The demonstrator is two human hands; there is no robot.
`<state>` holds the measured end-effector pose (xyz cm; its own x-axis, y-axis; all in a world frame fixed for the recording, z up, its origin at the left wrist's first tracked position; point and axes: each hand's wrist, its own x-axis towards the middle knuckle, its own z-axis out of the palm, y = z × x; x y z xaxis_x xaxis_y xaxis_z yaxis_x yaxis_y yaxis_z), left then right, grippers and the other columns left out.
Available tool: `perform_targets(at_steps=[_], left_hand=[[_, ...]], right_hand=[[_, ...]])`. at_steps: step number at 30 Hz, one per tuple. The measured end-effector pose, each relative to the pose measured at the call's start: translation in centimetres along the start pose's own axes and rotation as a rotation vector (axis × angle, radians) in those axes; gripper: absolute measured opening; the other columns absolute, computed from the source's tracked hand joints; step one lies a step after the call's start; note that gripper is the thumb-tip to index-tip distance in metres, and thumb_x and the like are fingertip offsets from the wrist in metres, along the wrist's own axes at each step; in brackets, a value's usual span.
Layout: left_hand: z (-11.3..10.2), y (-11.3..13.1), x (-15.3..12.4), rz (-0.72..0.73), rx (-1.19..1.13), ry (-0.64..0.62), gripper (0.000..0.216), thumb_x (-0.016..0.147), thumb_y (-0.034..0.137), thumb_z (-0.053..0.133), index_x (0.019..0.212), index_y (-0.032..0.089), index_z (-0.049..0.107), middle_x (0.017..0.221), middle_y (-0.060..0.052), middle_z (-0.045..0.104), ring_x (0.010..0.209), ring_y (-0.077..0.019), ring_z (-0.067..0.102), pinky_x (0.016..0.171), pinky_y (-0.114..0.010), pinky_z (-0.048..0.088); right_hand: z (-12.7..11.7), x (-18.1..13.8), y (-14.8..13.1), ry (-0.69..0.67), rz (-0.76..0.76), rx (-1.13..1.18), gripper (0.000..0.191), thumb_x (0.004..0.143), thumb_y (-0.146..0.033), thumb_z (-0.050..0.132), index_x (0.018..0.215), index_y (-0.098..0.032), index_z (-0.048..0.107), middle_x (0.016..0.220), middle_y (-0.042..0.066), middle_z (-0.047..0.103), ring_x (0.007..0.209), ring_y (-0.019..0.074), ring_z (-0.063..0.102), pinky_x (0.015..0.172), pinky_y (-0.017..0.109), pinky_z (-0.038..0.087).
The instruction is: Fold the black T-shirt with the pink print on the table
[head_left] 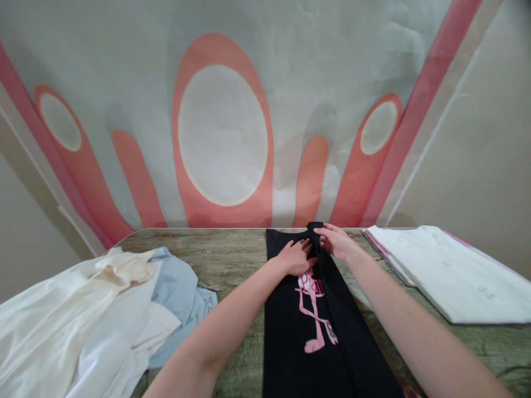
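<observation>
Fingers of your right hand (337, 243) pinch the black shirt (286, 337) at its far edge while your left hand (295, 258), fingers spread, rests on it, likely steadying the fold.

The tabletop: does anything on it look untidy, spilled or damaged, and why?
The white and pale blue clothes at the left lie in a loose, rumpled heap, which looks odd against the flat, folded stack at the right. I see no spill or damage.

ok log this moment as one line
left hand: on black pink-printed fabric garment | right hand: holding its top edge | nearby: folded white-topped fabric stack
</observation>
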<state>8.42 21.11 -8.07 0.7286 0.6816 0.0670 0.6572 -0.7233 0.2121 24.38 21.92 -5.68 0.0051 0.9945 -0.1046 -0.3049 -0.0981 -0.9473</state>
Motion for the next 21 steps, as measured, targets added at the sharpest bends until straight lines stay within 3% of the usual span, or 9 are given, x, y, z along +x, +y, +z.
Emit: perform_targets(at_steps=[3, 5, 7, 10, 14, 17, 19, 21], left_hand=[[0.6, -0.2, 0.5, 0.000, -0.033, 0.000, 0.056, 0.086, 0.046, 0.035, 0.132, 0.015, 0.035, 0.143, -0.011, 0.026, 0.133, -0.0268, 0.018, 0.106, -0.050, 0.013], [0.8, -0.9, 0.8, 0.026, -0.147, 0.050, 0.048, 0.087, 0.035, 0.034, 0.130, 0.016, 0.039, 0.141, -0.009, 0.033, 0.131, -0.0246, 0.025, 0.106, -0.047, 0.016], [0.8, -1.9, 1.1, -0.010, -0.356, 0.172, 0.042, 0.087, 0.023, 0.032, 0.127, 0.017, 0.043, 0.135, -0.007, 0.042, 0.125, -0.0199, 0.036, 0.105, -0.039, 0.024], [0.7, -3.5, 1.5, -0.198, -0.656, 0.403, 0.040, 0.086, 0.017, 0.031, 0.121, 0.013, 0.047, 0.126, -0.010, 0.051, 0.116, -0.0174, 0.047, 0.101, -0.031, 0.033], [1.1, -4.3, 1.6, -0.297, -0.761, 0.545, 0.041, 0.088, 0.026, 0.037, 0.125, 0.009, 0.042, 0.125, -0.015, 0.050, 0.115, -0.0194, 0.048, 0.099, -0.033, 0.035], [1.5, -4.1, 1.3, -0.286, -0.706, 0.625, 0.040, 0.083, 0.021, 0.047, 0.122, 0.010, 0.044, 0.119, -0.014, 0.054, 0.111, -0.0188, 0.051, 0.097, -0.033, 0.037], [1.6, -4.1, 1.1, -0.264, -0.583, 0.667, 0.037, 0.079, 0.014, 0.051, 0.115, 0.012, 0.049, 0.114, -0.012, 0.057, 0.108, -0.0187, 0.052, 0.097, -0.034, 0.037], [1.7, -4.1, 0.8, -0.252, -0.482, 0.692, 0.034, 0.075, 0.009, 0.052, 0.109, 0.014, 0.052, 0.110, -0.009, 0.057, 0.106, -0.0189, 0.052, 0.095, -0.035, 0.039]], right_hand=[[0.6, 0.0, 0.6, -0.024, 0.020, 0.007, 0.017, 0.067, -0.012, 0.066, 0.077, -0.018, 0.053, 0.055, -0.006, 0.055, 0.042, 0.0046, 0.049, 0.038, 0.013, 0.043], [1.0, 0.0, 1.2, -0.026, 0.017, 0.005, 0.016, 0.067, -0.012, 0.066, 0.076, -0.018, 0.053, 0.056, -0.005, 0.055, 0.043, 0.0047, 0.050, 0.041, 0.014, 0.045], [1.4, 0.0, 1.7, -0.029, 0.006, 0.004, 0.016, 0.068, -0.011, 0.064, 0.078, -0.018, 0.054, 0.059, -0.005, 0.057, 0.045, 0.0047, 0.051, 0.043, 0.015, 0.046], [1.9, -0.1, 2.5, -0.046, -0.001, -0.037, 0.020, 0.067, -0.010, 0.064, 0.085, -0.018, 0.057, 0.064, -0.003, 0.060, 0.051, 0.0070, 0.055, 0.048, 0.017, 0.048], [2.1, -0.6, 3.0, -0.280, -0.133, -0.435, 0.027, 0.067, -0.012, 0.063, 0.094, -0.016, 0.063, 0.080, 0.002, 0.068, 0.073, 0.0139, 0.061, 0.070, 0.028, 0.051], [1.8, -0.6, 2.8, -0.469, -0.313, -0.719, 0.024, 0.072, -0.015, 0.057, 0.094, -0.017, 0.066, 0.087, 0.002, 0.069, 0.084, 0.0168, 0.062, 0.081, 0.031, 0.048], [1.2, -0.1, 2.5, -0.422, -0.378, -0.867, 0.024, 0.075, -0.016, 0.051, 0.093, -0.017, 0.068, 0.086, 0.002, 0.070, 0.082, 0.0169, 0.063, 0.078, 0.029, 0.049], [0.1, 0.7, 2.3, -0.219, -0.435, -1.029, 0.026, 0.076, -0.015, 0.048, 0.093, -0.017, 0.068, 0.086, 0.002, 0.070, 0.080, 0.0161, 0.064, 0.075, 0.027, 0.049]])
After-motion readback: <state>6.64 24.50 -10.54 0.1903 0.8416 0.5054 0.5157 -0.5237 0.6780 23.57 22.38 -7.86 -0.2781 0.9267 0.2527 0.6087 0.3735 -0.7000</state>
